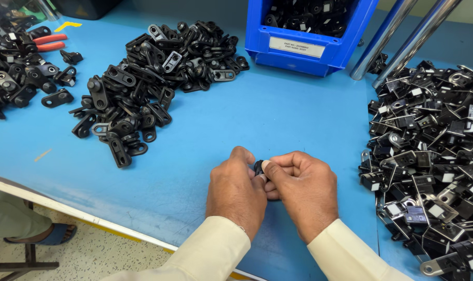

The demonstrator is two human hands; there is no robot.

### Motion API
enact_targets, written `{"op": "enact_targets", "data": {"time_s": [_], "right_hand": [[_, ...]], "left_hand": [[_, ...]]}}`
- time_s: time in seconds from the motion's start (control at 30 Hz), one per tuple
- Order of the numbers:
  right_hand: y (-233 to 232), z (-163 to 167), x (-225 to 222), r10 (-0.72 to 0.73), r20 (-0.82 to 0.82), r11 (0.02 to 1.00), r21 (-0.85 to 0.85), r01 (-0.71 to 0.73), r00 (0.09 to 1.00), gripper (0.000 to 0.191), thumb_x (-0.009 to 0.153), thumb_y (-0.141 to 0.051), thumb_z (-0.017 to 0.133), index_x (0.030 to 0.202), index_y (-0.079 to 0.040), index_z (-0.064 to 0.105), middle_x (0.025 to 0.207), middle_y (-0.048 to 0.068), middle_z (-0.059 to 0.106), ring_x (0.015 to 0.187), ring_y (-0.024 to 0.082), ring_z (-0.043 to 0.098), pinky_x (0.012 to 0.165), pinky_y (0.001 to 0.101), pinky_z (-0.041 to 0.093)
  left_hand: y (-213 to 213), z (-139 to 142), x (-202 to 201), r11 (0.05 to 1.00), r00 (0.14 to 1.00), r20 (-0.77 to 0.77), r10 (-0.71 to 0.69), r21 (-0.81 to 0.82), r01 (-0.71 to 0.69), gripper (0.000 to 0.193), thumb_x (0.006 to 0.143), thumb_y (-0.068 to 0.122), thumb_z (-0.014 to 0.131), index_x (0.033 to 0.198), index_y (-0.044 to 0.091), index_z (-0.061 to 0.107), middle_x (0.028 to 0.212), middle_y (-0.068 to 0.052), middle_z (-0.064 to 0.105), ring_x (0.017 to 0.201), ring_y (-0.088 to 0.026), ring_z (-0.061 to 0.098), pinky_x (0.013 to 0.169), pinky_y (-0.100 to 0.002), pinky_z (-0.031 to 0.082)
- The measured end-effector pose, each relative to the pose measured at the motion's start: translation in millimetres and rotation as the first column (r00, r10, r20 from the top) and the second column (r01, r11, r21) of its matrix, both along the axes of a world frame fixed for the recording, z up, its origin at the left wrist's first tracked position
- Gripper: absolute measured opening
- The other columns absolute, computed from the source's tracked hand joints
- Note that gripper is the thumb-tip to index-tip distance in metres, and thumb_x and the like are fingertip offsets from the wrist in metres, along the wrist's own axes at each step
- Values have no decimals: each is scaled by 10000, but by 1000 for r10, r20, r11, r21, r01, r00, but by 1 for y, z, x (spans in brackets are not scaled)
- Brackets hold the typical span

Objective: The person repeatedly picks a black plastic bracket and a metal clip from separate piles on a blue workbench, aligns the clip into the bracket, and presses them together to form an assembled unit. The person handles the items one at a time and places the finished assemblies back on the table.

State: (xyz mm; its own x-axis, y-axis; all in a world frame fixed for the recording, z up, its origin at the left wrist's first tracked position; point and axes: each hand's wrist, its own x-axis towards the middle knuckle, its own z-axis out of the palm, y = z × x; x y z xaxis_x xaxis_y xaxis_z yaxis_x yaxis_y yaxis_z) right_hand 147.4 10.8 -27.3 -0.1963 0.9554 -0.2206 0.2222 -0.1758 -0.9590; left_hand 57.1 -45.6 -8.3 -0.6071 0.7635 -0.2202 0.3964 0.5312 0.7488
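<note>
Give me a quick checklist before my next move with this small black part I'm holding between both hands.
1. Small black plastic part pinched by both hands: ok.
2. Left hand and right hand over bare blue table: ok.
3. Part's orientation and fit: cannot tell, fingers hide it.
4. Pile of black hinged brackets within left reach: ok.
5. Heap of black and silver metal parts at right: ok.
6. Blue plastic bin stocked: ok.

A blue plastic bin (304, 39) stands at the table's (278, 114) far edge, holding black parts; a white rectangular label (297, 47) sits on its front wall.
</note>
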Motion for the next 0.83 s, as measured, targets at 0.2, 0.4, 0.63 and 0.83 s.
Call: {"op": "enact_targets", "data": {"time_s": [0.2, 0.4, 0.63, 0.83], "right_hand": [[-3, 0, -3, -14, -23, 999, 39, 15, 1000, 98, 833, -58, 744, 860, 35, 761, 718, 118, 768, 586, 156, 731, 547, 296, 628], [-3, 3, -5, -41, -3, 999, 18, 41, 999, 92, 838, -51, 740, 847, 38, 761, 713, 130, 773, 577, 173, 723, 543, 307, 609], [3, 2, -10, -91, 0, 993, 79, 90, 996, 123, 828, -79, 766, 885, 30, 759, 734, 109, 769, 593, 155, 718, 546, 286, 604], [9, -5, 11, -55, -125, 996, -76, 45, 991, 352, 867, -174, 722, 1155, 27, 690, 905, 118, 765, 724, 161, 721, 594, 289, 596]], "left_hand": [[-3, 14, 0, 999, 999, 19, 26, 19, -27, 292, 885, 5, 624, 1164, 63, 560, 874, -109, 723, 806, -234, 760, 728, -380, 620], [-3, 15, 5, 987, 976, -162, -146, -87, 134, 162, 904, 31, 633, 1045, -4, 562, 985, -171, 703, 939, -332, 718, 787, -449, 604], [7, -1, -11, 965, 970, -46, -240, 97, 244, 398, 863, -34, 636, 1244, 54, 561, 1011, -160, 687, 902, -303, 718, 752, -402, 616], [17, -17, -48, 984, 852, 500, -158, 149, 95, 400, 850, 7, 724, 1223, 148, 691, 952, -106, 715, 840, -238, 725, 689, -348, 646]]}}
